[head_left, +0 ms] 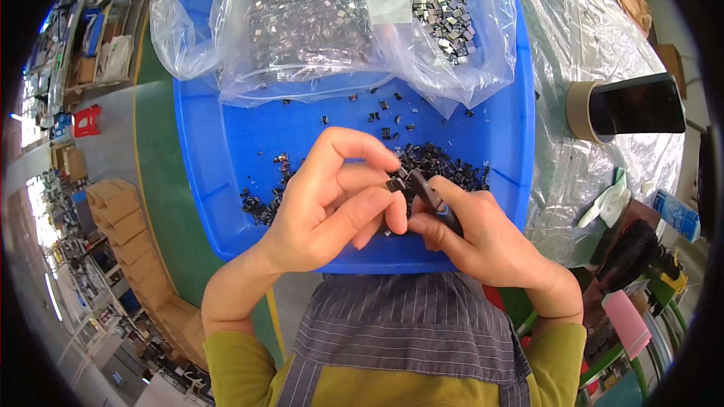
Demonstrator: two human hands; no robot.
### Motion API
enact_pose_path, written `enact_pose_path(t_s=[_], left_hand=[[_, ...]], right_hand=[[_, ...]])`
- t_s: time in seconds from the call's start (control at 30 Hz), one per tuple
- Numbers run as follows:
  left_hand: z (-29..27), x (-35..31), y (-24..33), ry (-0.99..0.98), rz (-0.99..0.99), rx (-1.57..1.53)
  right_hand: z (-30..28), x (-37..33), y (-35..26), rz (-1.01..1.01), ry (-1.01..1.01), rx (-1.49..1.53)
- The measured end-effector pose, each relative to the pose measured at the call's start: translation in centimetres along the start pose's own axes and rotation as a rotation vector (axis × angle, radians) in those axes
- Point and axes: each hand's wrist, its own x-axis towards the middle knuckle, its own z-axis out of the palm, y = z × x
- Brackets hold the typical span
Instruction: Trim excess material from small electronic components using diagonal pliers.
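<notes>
Over the front part of a blue plastic bin, my left hand pinches a small black piece between thumb and fingertips. My right hand grips a dark hand tool that looks like pliers or cutters. Its jaws point up and left, close beside the black piece; whether they touch it I cannot tell. Beneath both hands lies a heap of small black pieces, partly hidden by my fingers. A few loose pieces are scattered farther back on the bin floor.
Clear bags of small square shiny pieces fill the bin's far end; the right one gapes open. On the foil-covered table to the right are a tape roll, a black phone-like slab and a whitish glove. Cardboard boxes stand left.
</notes>
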Motion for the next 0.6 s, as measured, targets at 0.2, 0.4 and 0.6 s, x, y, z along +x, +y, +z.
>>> enact_pose_path(t_s=[0.2, 0.4, 0.6], left_hand=[[-0.34, 0.88, -0.63, -0.013, 0.017, -0.154], [-0.53, 0.87, -0.66, -0.023, -0.03, -0.192], [-0.15, 0.79, -0.45, -0.009, -0.063, -0.187]], right_hand=[[-0.42, 0.14, 0.97, -0.165, 0.004, -0.003], [-0.18, 0.5, 0.7, -0.181, 0.02, 0.022], [-0.37, 0.39, 0.78, -0.168, 0.004, 0.026]])
